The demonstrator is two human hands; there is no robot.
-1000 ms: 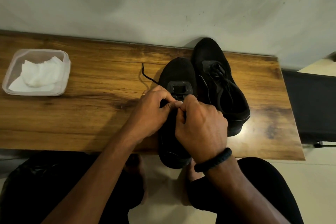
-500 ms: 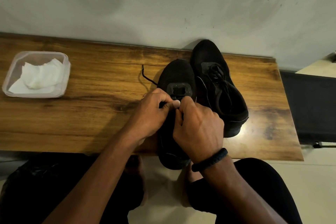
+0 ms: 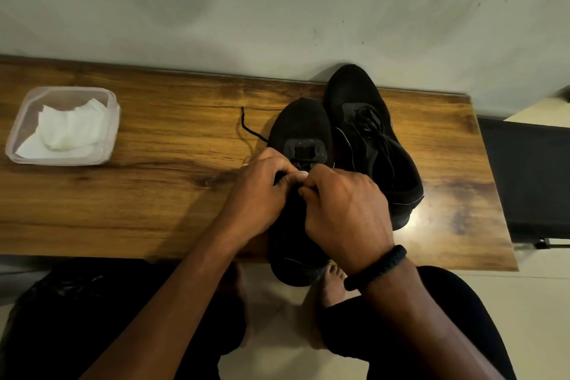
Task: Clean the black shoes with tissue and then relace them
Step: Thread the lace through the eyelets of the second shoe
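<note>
Head view: a wooden table (image 3: pixel 154 194) stands against a pale wall (image 3: pixel 277 9). Two black shoes stand side by side on the table's right half, toes towards the wall. The near shoe (image 3: pixel 300 123) sticks out heel-first over the table's front edge. The second shoe (image 3: pixel 364 108) touches its right side, sits further back and is already laced.

Both hands meet over the near shoe's tongue. The left hand (image 3: pixel 259 191) has its fingers curled, with thumb and forefinger pinching the lace (image 3: pixel 246 128). The lace's free end trails out from under that hand and lies on the wood to the left. The right hand (image 3: pixel 345 213), a black band (image 3: pixel 376 267) on its wrist, is curled too, its fingertips pinching the lace just against the left thumb. The black lace is hard to make out there against the shoe.

Well apart, at the table's left end, a clear tub (image 3: pixel 18 145) holds crumpled white tissue (image 3: pixel 68 133).
</note>
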